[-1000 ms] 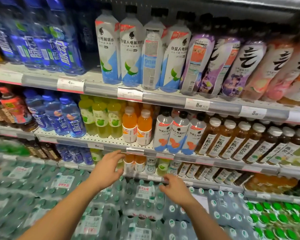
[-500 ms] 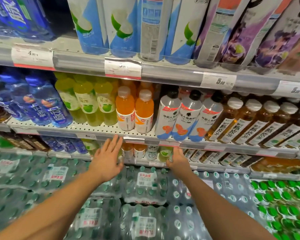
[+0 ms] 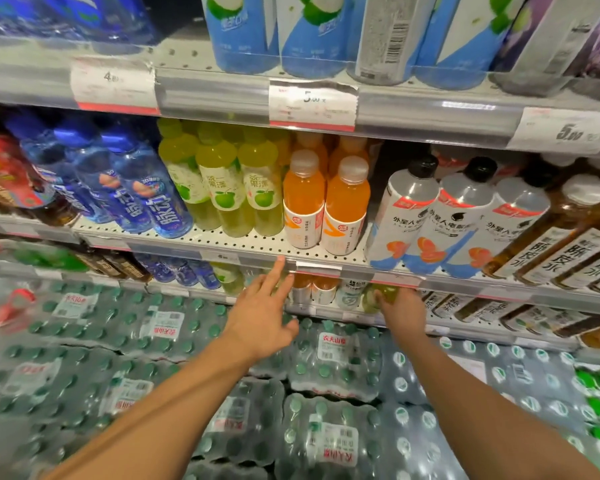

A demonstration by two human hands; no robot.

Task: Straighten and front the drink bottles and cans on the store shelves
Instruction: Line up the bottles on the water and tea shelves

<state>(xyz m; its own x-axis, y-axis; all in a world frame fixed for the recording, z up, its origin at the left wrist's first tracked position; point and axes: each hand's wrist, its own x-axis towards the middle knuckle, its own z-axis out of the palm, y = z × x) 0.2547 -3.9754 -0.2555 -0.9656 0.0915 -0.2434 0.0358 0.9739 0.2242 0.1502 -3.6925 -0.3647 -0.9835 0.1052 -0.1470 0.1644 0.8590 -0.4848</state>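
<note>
water packs [image 3: 329,362] lie below; right hand [image 3: 404,311] grips a greenish bottle [image 3: 378,296] (lower shelf), left hand [image 3: 260,317] spread, empty.

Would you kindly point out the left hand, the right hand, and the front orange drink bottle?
left hand [image 3: 257,320], head view, back of the hand.
right hand [image 3: 404,311], head view, back of the hand.
front orange drink bottle [image 3: 347,206], head view, orange body.

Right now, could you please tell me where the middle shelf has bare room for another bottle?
Bare perforated shelf shows in front of the yellow-green apple bottles, left of the orange juice bottles. The white orange-print bottles and brown tea bottles crowd the edge.
</note>
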